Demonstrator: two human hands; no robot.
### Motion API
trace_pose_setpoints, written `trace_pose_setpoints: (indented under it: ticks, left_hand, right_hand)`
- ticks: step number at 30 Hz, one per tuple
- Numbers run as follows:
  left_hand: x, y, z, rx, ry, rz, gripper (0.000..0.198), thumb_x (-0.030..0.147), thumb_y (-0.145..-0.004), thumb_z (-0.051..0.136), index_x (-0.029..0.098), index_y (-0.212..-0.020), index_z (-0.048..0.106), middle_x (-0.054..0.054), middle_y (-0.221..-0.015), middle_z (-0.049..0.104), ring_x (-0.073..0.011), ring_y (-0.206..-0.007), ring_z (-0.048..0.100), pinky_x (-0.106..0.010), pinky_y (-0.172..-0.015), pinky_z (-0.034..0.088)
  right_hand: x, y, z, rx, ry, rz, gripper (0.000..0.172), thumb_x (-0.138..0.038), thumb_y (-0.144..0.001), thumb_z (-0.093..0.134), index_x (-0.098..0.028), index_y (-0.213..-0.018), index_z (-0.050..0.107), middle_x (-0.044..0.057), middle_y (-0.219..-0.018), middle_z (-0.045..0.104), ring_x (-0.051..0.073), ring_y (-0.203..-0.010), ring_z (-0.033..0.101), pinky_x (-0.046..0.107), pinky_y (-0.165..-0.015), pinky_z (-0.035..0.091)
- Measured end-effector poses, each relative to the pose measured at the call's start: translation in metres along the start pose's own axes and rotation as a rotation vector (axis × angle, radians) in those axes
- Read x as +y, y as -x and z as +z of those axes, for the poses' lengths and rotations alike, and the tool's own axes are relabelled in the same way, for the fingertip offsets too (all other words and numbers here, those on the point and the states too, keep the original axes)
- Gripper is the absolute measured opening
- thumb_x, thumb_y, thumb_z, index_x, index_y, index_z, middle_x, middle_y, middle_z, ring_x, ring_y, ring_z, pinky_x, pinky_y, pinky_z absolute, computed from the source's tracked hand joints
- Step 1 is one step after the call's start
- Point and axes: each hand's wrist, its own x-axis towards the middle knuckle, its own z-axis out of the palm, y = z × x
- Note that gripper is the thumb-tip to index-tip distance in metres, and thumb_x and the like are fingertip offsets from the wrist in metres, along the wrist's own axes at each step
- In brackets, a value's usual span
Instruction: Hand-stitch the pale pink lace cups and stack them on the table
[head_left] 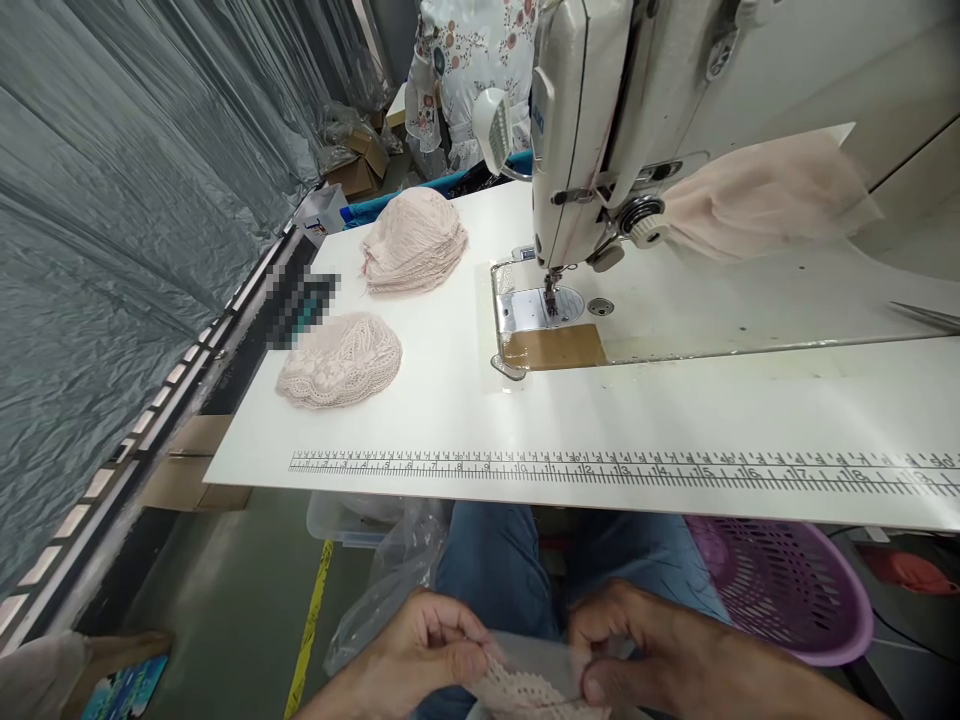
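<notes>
Below the table edge, over the lap, both hands work one small piece of pale pink lace with a sheer backing layer (525,680). Left hand (420,650): fingers curled, thumb and forefinger pinching the lace's left edge. Right hand (645,650): thumb and fingertips pressed together on the sheer layer at the right edge. The piece hangs stretched between the two pinches, well apart from the white industrial sewing machine (592,130), whose needle and presser foot (551,292) stand over a bare steel needle plate (525,310).

On the white tabletop with a printed ruler along its near edge (600,468) lie two stacks of pink lace cups: a near stack of open-patterned cups (341,360) and a far stack of denser cups (414,240), apart from each other and left of the machine. A fold of pink fabric (757,195) drapes behind the machine arm. A purple plastic basket (787,590) sits under the table at right; another person in a floral garment (472,60) stands beyond.

Risk, as judged: the sheer layer may slide off the lace, since it is held only at its edges and the two pinches pull apart; uneven tension could also distort the open lace.
</notes>
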Motion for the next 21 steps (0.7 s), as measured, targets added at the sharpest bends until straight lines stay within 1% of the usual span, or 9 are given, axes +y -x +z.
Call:
trace_pose_setpoints:
  ticks: [3, 6, 9, 12, 15, 17, 21]
  left_hand:
    - [0.002, 0.003, 0.000, 0.034, -0.001, -0.008, 0.059, 0.063, -0.052, 0.086, 0.013, -0.081, 0.075, -0.006, -0.080, 0.071, -0.0131, -0.075, 0.059, -0.022, -0.072, 0.042]
    - [-0.002, 0.000, -0.004, 0.036, 0.022, -0.017, 0.060, 0.063, -0.049, 0.087, 0.012, -0.079, 0.074, -0.006, -0.079, 0.070, -0.0124, -0.072, 0.057, -0.023, -0.070, 0.040]
    - [-0.016, -0.006, -0.012, 0.050, 0.075, -0.007, 0.059, 0.062, -0.049, 0.088, 0.013, -0.079, 0.072, -0.004, -0.077, 0.068, -0.0135, -0.072, 0.057, -0.023, -0.068, 0.039]
    - [-0.036, -0.013, -0.021, 0.123, 0.156, 0.055, 0.055, 0.058, -0.053, 0.088, 0.015, -0.081, 0.070, -0.003, -0.074, 0.066, -0.0135, -0.070, 0.057, -0.023, -0.066, 0.038]
    - [-0.055, -0.019, -0.028, 0.184, 0.217, 0.075, 0.054, 0.056, -0.052, 0.090, 0.014, -0.078, 0.067, -0.003, -0.071, 0.065, -0.0119, -0.064, 0.055, -0.023, -0.061, 0.038]
    - [-0.064, -0.021, -0.031, 0.205, 0.240, 0.076, 0.053, 0.054, -0.053, 0.090, 0.014, -0.079, 0.067, -0.003, -0.071, 0.066, -0.0120, -0.063, 0.056, -0.023, -0.060, 0.039]
    - [-0.067, -0.022, -0.033, 0.210, 0.268, 0.090, 0.052, 0.051, -0.054, 0.091, 0.014, -0.081, 0.067, -0.004, -0.071, 0.066, -0.0124, -0.063, 0.056, -0.024, -0.061, 0.041]
  right_hand:
    - [0.002, 0.000, -0.002, -0.016, 0.021, -0.016, 0.023, -0.036, -0.075, 0.065, -0.015, -0.076, 0.074, 0.001, -0.071, 0.062, 0.016, -0.069, 0.053, 0.025, -0.063, 0.038]
    - [0.003, -0.001, -0.004, -0.011, 0.036, -0.034, 0.031, -0.043, -0.080, 0.063, -0.013, -0.079, 0.074, 0.001, -0.070, 0.059, 0.016, -0.067, 0.051, 0.025, -0.061, 0.038]
    - [0.004, -0.003, -0.007, -0.041, 0.024, -0.061, 0.049, -0.058, -0.084, 0.059, -0.012, -0.078, 0.074, 0.002, -0.067, 0.059, 0.016, -0.064, 0.053, 0.026, -0.060, 0.040]
    - [0.006, -0.004, -0.012, -0.062, 0.020, -0.093, 0.062, -0.069, -0.084, 0.053, -0.012, -0.081, 0.076, 0.004, -0.068, 0.062, 0.017, -0.064, 0.055, 0.027, -0.060, 0.042]
    - [0.007, -0.005, -0.014, -0.040, 0.045, -0.113, 0.067, -0.072, -0.084, 0.051, -0.010, -0.084, 0.077, 0.004, -0.066, 0.059, 0.016, -0.062, 0.051, 0.027, -0.058, 0.039]
    - [0.007, -0.005, -0.015, -0.033, 0.049, -0.122, 0.069, -0.072, -0.084, 0.051, -0.009, -0.084, 0.078, 0.004, -0.066, 0.058, 0.015, -0.061, 0.049, 0.026, -0.057, 0.036]
    - [0.008, -0.006, -0.013, -0.060, -0.005, -0.115, 0.066, -0.071, -0.083, 0.054, -0.009, -0.083, 0.077, 0.004, -0.067, 0.061, 0.015, -0.063, 0.052, 0.026, -0.059, 0.039]
